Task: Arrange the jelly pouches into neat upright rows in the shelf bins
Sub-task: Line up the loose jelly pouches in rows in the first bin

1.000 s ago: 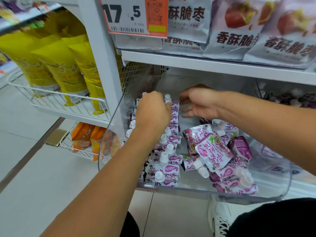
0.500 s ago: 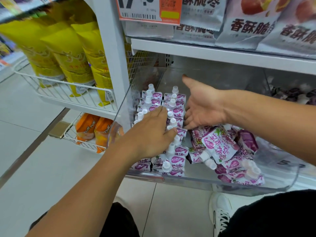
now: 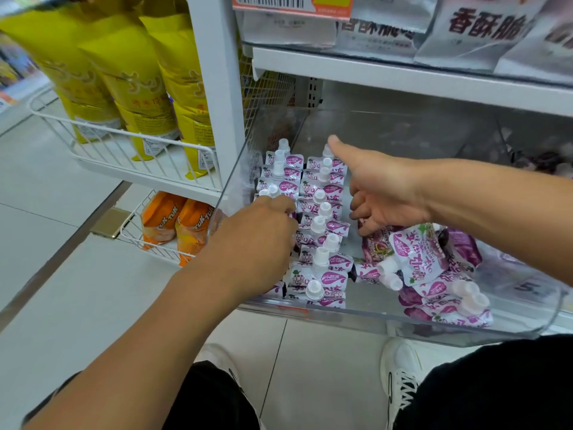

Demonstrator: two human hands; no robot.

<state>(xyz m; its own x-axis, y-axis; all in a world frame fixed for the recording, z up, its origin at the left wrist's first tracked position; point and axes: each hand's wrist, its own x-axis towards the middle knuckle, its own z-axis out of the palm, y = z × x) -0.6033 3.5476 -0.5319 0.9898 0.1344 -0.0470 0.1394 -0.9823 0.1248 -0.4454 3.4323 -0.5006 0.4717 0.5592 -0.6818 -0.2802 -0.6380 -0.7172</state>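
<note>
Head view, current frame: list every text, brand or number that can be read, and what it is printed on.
"TUK TUK": orange snack bags in the lower wire basket.
"香酥脆": grey bags on the upper shelf.
"5.": price label behind the clear bin's front wall; remainder hidden.
Jelly pouches, yellow bags, orange price tag: print too blurred or cut off.

Upright pouch rows (image 3: 316,212) stand left in the bin (image 3: 372,318), loose pouches (image 3: 434,274) right.

Clear glossy plastic bin (image 3: 465,321)
</note>
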